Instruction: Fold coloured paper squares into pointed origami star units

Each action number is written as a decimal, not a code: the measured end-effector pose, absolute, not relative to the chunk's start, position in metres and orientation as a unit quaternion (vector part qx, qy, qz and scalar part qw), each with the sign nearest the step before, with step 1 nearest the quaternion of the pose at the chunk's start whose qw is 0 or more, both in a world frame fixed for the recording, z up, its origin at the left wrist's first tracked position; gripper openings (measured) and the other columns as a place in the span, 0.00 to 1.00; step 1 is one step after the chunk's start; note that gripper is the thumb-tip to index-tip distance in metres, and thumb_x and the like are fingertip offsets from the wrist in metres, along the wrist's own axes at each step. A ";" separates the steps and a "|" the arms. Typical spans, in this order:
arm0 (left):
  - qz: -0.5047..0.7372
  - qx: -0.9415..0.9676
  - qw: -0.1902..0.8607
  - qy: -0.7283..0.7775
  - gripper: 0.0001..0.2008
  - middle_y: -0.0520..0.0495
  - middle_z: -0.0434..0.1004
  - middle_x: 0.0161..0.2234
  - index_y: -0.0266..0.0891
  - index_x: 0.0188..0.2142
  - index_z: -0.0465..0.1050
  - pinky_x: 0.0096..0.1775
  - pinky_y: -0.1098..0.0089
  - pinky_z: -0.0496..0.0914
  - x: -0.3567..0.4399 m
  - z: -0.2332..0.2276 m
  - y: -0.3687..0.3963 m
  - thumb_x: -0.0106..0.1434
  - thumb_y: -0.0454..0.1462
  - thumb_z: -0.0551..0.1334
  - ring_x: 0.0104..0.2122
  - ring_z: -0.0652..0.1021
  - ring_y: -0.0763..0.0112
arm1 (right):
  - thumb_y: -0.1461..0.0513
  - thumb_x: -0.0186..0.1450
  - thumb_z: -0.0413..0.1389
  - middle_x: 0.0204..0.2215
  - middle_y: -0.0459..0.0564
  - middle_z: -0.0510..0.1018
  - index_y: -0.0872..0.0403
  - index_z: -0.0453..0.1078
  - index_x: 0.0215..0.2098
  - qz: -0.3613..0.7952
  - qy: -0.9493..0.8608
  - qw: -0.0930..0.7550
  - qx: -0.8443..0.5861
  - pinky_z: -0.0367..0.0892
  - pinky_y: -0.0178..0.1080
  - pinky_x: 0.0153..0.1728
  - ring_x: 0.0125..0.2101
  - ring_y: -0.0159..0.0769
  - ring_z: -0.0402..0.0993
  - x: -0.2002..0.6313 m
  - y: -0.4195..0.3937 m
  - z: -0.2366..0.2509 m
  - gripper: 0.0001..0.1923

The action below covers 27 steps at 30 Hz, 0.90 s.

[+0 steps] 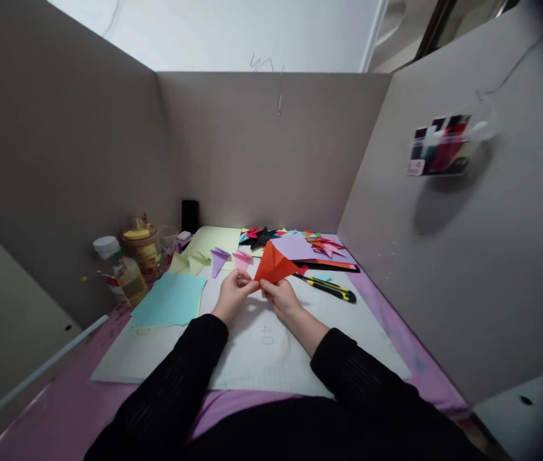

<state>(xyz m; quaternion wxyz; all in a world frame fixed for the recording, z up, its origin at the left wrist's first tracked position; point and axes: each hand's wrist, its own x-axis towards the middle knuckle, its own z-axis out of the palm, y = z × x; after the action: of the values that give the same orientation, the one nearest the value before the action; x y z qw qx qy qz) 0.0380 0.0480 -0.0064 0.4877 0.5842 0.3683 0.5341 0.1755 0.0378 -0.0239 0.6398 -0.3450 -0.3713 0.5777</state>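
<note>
My left hand point(232, 293) and my right hand point(281, 298) both pinch the lower corner of an orange folded paper point(274, 264), held up a little above the white cutting mat point(271, 358). The paper is a pointed, kite-like shape with its tip towards the back. My sleeves are black. Just behind my hands lie a purple folded piece point(218, 257) and a pink folded piece point(242, 258).
A light blue sheet point(170, 299) and pale yellow sheets point(214, 242) lie to the left. Bottles and a jar point(143, 251) stand at far left. A yellow-black utility knife point(326, 287) lies at right. Several coloured folded pieces point(300, 243) are piled at the back. Cardboard walls enclose the desk.
</note>
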 end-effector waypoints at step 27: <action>0.411 0.674 0.452 0.416 0.14 0.52 0.69 0.19 0.35 0.24 0.70 0.23 0.75 0.60 0.036 -0.006 0.043 0.53 0.45 0.63 0.20 0.67 0.76 | 0.56 0.43 0.66 0.11 0.40 0.65 0.56 0.63 0.20 0.582 -0.343 0.615 -0.406 0.50 0.29 0.14 0.12 0.22 0.56 0.178 0.041 -0.020 0.18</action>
<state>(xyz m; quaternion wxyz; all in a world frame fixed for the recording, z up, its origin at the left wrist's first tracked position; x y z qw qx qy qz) 0.0361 0.0427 -0.0057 0.4517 0.6739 0.4161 0.4107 0.1782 0.0408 -0.0205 0.6153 -0.4061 -0.3426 0.5823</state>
